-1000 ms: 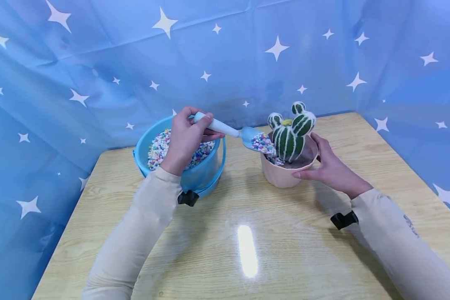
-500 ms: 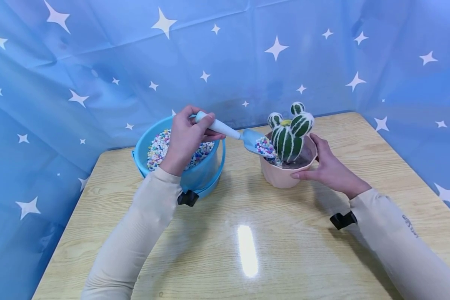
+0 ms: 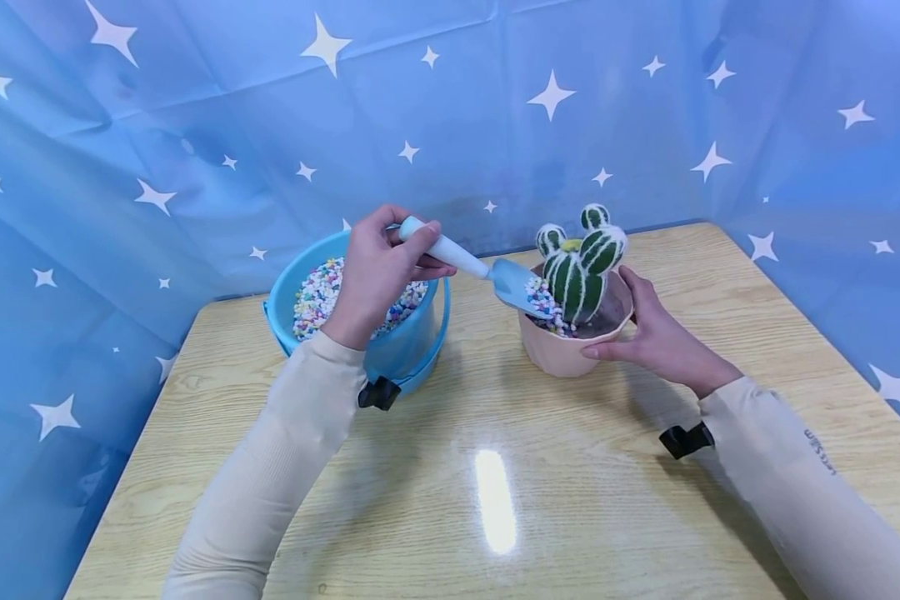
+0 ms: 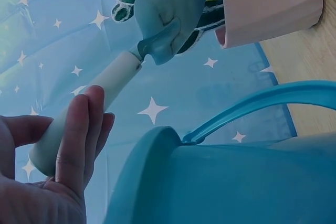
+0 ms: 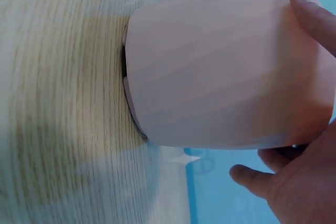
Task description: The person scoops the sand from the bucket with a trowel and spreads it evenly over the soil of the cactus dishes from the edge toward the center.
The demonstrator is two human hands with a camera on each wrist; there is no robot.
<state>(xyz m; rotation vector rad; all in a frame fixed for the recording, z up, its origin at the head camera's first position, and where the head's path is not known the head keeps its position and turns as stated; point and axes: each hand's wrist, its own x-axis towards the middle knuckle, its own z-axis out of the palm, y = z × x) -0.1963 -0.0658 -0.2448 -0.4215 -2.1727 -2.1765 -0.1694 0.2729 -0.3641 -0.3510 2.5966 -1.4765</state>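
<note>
My left hand [image 3: 378, 271] grips the white handle of a small blue scoop [image 3: 510, 279], also seen from below as the scoop [image 4: 168, 17] in the left wrist view. Its blade tips coloured pebbles [image 3: 542, 298] into a pink pot [image 3: 566, 350] holding a green striped cactus [image 3: 581, 262]. My right hand [image 3: 656, 333] holds the pot's right side, thumb and fingers curved round the pot [image 5: 226, 66]. A blue bucket [image 3: 401, 350] full of coloured pebbles stands under my left hand; its rim and handle fill the bucket [image 4: 236, 177] part of the left wrist view.
Everything stands on a light wooden table [image 3: 495, 483] with a bright glare spot near the middle. A blue cloth with white stars [image 3: 195, 125] hangs behind and wraps both sides of the table.
The scoop has moved a little right and tilted down over the pot, and fewer pebbles lie on its blade. My right hand and the pot stay put.
</note>
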